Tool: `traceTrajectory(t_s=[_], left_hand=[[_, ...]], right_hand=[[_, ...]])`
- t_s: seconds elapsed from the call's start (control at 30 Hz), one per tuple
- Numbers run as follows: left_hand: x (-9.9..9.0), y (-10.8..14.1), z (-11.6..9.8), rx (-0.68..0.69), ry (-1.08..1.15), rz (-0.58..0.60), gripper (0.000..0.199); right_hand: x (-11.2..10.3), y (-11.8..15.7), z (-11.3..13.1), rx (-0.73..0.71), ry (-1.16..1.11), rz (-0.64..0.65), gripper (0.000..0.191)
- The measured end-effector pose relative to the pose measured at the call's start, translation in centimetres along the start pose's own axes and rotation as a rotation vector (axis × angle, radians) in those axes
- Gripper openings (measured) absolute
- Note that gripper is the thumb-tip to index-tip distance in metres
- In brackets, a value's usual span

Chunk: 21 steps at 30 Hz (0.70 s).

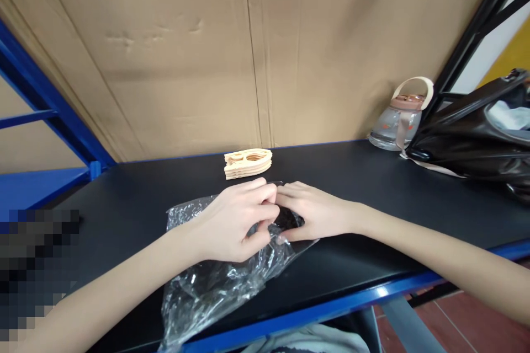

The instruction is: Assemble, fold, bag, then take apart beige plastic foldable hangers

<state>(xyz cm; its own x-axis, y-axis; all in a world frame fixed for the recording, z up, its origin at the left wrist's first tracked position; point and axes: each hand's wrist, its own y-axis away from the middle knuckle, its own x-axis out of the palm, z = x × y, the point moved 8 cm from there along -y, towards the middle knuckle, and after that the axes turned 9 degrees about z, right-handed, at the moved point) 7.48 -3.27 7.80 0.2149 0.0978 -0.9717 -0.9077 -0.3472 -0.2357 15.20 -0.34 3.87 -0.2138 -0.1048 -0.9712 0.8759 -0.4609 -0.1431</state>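
A crinkled clear plastic bag [211,287] lies on the black tabletop [136,193], its lower end reaching the front edge. My left hand [244,220] rests over the bag with fingers curled, closed on its upper right part. Touching it from the right, my right hand [314,212] has its thumb and fingers around the same end of the bag. What lies between the fingertips is partly hidden. Just behind my hands sits a stack of pale wooden cut-out pieces [248,164], touched by neither hand.
A clear bottle with a pink lid and cream handle [397,121] stands at the back right, beside a black leather bag [467,138]. Cardboard [186,66] covers the back. Blue frame posts [62,88] rise at the left, near a pixelated dark area.
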Motion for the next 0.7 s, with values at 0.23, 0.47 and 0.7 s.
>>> traceTrajectory(t_s=[0.23,0.47,0.7], left_hand=[[0.8,0.7,1.0,-0.011,-0.044,-0.035,0.016],[1.3,0.9,0.8,-0.032,-0.035,0.008,0.016],[1.5,1.2,1.1,-0.083,-0.049,0.015,0.018]], right_hand=[[0.4,-0.6,0.4,0.009,0.162,-0.134,0.019],[-4.6,-2.4,-5.0,0.127,0.149,-0.408,0.015],[-5.6,-8.2,-8.9,0.134,0.038,-0.329,0.055]])
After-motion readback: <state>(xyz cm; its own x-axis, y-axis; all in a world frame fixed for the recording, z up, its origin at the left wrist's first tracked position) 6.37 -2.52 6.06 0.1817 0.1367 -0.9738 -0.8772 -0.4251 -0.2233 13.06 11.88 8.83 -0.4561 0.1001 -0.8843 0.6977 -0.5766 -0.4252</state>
